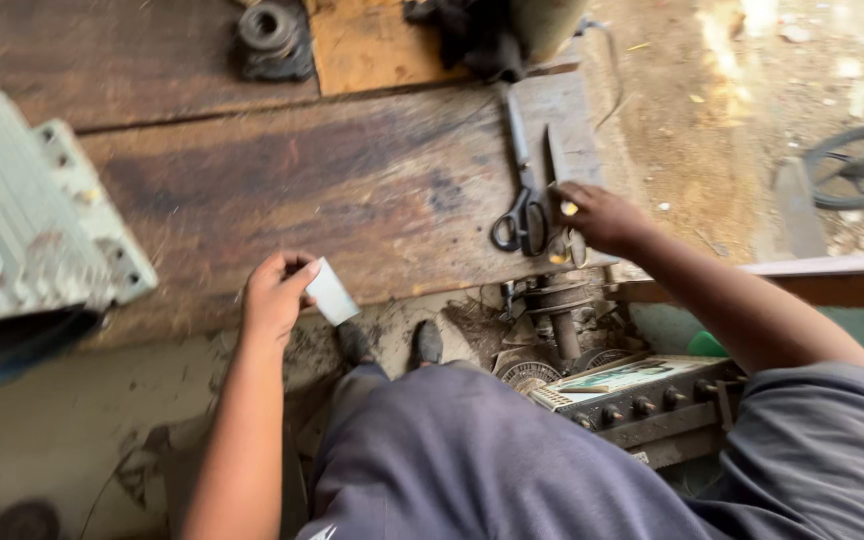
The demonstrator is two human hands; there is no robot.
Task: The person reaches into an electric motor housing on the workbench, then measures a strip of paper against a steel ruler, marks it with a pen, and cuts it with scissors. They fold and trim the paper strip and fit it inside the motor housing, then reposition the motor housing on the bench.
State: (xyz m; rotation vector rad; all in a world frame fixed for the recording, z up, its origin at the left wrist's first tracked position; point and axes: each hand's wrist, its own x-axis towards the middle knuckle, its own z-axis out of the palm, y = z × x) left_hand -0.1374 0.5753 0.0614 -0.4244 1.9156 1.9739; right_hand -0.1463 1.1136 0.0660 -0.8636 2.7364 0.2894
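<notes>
The left hand [274,295] pinches a small white paper roll [332,292] over the worn wooden bench [332,180]. The right hand [600,215] closes around metal scissors [564,235] lying beside black-handled scissors [522,215].

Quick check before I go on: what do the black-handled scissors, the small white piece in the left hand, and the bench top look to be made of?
Black-handled scissors: dull grey metal blades, probably steel; the loops look like black plastic or coating. Small white piece, held in the left hand: flat, matte, sharp-edged, likely paper or thin plastic; blur leaves it open. Bench top: worn, dark-stained wooden planks with visible grain and seams.
</notes>
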